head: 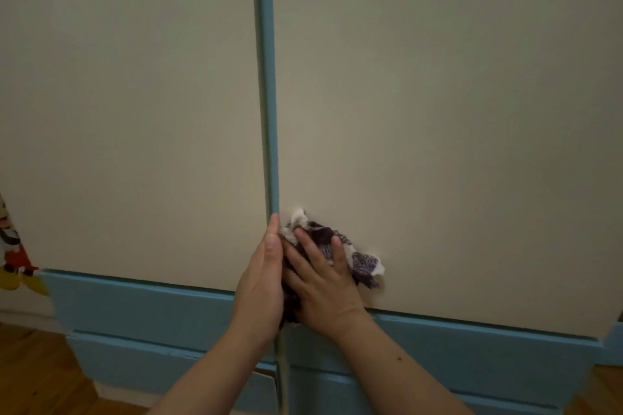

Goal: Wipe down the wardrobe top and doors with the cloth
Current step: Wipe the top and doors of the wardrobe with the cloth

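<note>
Nearest to the camera, two bare forearms reach forward and up from the bottom edge toward the wardrobe.

The left hand (264,276) stands on its edge. Its fingers are straight and pressed together, pointing up, and they lie along the line where the two doors meet. I cannot tell if the thumb holds the door edge, because it is hidden behind the hand.

The right hand (323,283) is just beside it, almost touching. Its fingers are a little spread and lie flat on the cloth (364,263), pressing it against the right door (438,111). The cloth is crumpled, white with a dark purple pattern. It sits low on this door, close to the inner edge, and sticks out above and to the right of the fingers. A dark part of it hangs down between the two hands.

Below the hands runs the blue base (135,307) of the wardrobe, with a step in it. A wooden floor (33,374) shows at the lower left corner.

Farther up, the right door and the left door (135,94) are plain cream panels. Between them a blue strip (268,77) goes from the left fingertips up to the top of the view.

At the far left edge, a colourful cartoon sticker (10,246) is partly visible.
</note>
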A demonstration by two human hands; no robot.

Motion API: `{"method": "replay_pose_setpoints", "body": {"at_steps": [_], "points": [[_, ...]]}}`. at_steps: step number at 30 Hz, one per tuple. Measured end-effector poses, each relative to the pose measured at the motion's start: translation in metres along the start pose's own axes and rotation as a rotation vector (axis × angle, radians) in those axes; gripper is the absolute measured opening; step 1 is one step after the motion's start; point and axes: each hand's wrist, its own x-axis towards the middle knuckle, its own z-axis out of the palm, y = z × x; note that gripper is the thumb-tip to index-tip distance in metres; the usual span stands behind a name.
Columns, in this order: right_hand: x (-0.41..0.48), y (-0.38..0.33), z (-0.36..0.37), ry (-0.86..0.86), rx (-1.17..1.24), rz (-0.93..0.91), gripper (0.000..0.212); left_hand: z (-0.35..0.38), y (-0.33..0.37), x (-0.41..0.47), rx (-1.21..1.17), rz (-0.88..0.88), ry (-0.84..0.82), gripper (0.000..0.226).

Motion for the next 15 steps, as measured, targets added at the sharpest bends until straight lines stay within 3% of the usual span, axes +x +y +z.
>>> {"method": "replay_pose_setpoints", "body": {"at_steps": [6, 10, 15], "points": [[0.021, 0.026, -0.013, -0.025, -0.063, -0.062, 0.065, 0.007, 0.005, -0.003, 0.183, 0.195, 0.054, 0.066], [0.033, 0.058, -0.031, 0.056, -0.061, 0.033, 0.068, 0.014, 0.009, -0.001, 0.346, 0.273, 0.061, 0.068], [0.015, 0.122, -0.054, 0.120, -0.162, 0.192, 0.069, 0.028, 0.021, 0.002, 0.363, 0.269, 0.078, 0.075]]}}
